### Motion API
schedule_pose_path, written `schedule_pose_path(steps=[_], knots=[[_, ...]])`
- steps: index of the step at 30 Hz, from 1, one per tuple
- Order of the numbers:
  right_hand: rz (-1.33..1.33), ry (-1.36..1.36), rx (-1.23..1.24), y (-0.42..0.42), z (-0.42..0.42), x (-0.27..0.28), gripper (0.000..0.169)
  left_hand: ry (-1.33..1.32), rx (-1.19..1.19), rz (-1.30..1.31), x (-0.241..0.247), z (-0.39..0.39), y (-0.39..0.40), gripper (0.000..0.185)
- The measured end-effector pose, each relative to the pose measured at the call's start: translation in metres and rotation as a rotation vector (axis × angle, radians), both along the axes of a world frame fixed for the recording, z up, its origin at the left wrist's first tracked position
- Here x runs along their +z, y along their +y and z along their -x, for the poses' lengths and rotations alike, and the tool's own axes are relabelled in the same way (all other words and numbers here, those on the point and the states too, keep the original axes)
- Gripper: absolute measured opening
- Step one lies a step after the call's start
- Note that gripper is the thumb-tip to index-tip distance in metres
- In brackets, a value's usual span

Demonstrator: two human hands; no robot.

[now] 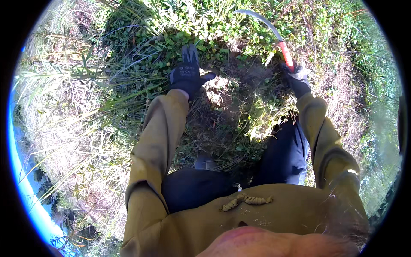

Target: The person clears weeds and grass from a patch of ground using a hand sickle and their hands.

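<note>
My left hand, in a dark work glove, reaches to the edge of low green leafy plants. Its fingers point away from me and its thumb is spread to the right; nothing shows in its grasp. In my right hand, also gloved, is the red handle of a sickle. The curved metal blade extends forward and to the left over the sunlit leaves. Between my hands lie dry plant matter and a pale, sunlit clump.
Long grass stalks lean in from the left. Green undergrowth stands at the right. My knees, in dark trousers, are close to the ground below my arms. A small leafy tuft is near my right leg.
</note>
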State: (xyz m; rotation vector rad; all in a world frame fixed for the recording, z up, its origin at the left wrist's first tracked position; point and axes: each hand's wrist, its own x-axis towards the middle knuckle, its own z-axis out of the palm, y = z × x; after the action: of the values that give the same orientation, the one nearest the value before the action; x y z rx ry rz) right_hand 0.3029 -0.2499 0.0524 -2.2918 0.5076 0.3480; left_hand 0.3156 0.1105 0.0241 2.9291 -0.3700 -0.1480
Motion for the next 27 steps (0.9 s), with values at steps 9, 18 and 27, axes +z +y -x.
schedule_pose_path(steps=[9,18,27], knots=[[0.071,0.042,-0.001,-0.003,0.003,0.002,0.049,0.516,0.331,-0.134,-0.019,-0.118,0.011,0.097],[0.160,-0.062,0.060,-0.008,-0.003,-0.023,0.043,0.351,0.342,0.069,-0.099,-0.147,0.057,0.050],[0.151,-0.032,0.017,0.002,-0.004,-0.010,0.045,0.440,-0.690,-0.081,-0.042,0.156,-0.026,0.027]])
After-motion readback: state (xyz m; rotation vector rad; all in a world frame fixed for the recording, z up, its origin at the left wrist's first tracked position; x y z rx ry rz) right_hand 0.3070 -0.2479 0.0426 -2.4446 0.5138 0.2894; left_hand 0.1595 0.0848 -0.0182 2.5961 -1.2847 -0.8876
